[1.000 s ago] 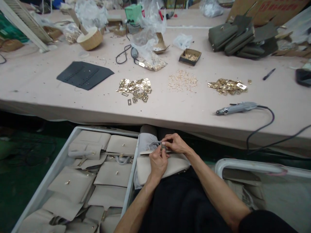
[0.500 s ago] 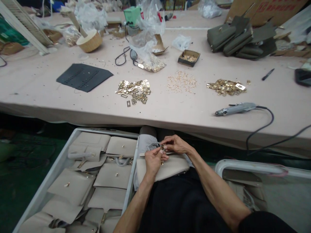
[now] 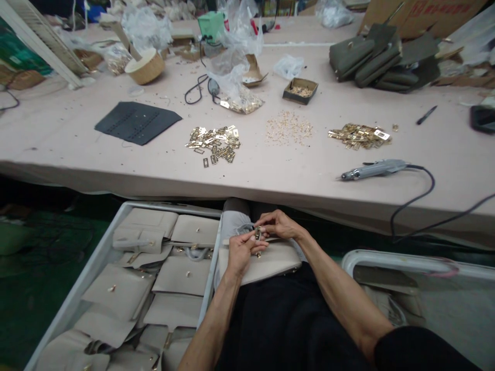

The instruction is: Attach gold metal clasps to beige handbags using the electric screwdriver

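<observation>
pinching a small metal fitting (image 3: pixel 258 233) together, the left hand (image 3: pixel 240 250) and right hand (image 3: pixel 281 225) meet over a beige bag (image 3: pixel 276 260), probably laid there for support.

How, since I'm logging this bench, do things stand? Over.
Left hand, right hand pinching small metal fitting. Beige bag on lap. Corded tool on table, out of the way.

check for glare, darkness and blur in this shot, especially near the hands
Head view: the right metal pile glints, one plate near white; head view: floor at left is dark; head view: small metal piece between left hand and right hand too soft for detail; head view: black object at far right blurred.
</observation>
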### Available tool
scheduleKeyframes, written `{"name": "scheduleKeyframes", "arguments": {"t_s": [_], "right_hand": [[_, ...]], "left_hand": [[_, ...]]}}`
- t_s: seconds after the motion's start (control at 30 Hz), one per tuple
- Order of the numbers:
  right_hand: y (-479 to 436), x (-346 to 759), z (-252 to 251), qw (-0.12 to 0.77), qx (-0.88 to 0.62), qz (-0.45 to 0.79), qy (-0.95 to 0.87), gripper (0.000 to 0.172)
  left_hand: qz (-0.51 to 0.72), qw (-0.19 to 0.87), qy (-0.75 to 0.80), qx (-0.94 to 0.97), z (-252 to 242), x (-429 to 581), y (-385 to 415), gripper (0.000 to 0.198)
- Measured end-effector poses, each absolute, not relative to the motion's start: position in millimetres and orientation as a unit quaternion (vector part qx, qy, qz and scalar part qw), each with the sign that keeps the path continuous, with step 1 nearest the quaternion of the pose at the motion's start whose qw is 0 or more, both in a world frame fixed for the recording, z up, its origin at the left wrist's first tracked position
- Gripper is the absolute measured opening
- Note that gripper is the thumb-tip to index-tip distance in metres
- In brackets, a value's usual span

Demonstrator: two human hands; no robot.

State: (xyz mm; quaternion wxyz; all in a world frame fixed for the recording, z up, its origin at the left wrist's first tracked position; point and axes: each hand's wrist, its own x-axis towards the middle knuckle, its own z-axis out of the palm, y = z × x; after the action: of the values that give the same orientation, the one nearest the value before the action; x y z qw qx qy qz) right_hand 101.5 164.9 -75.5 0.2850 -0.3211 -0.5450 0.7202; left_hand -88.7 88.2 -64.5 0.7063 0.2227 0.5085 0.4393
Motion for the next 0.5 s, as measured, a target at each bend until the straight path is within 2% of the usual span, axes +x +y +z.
{"name": "scheduleKeyframes", "arguments": {"t_s": [0.5], "right_hand": [[160.2,100.7,-69.9,0.269,-0.331,0.724,-0.542,0.041]], "left_hand": [[0.458,0.682,0.530,0.211,-72.5,-85.6,82.7,0.045]]}}
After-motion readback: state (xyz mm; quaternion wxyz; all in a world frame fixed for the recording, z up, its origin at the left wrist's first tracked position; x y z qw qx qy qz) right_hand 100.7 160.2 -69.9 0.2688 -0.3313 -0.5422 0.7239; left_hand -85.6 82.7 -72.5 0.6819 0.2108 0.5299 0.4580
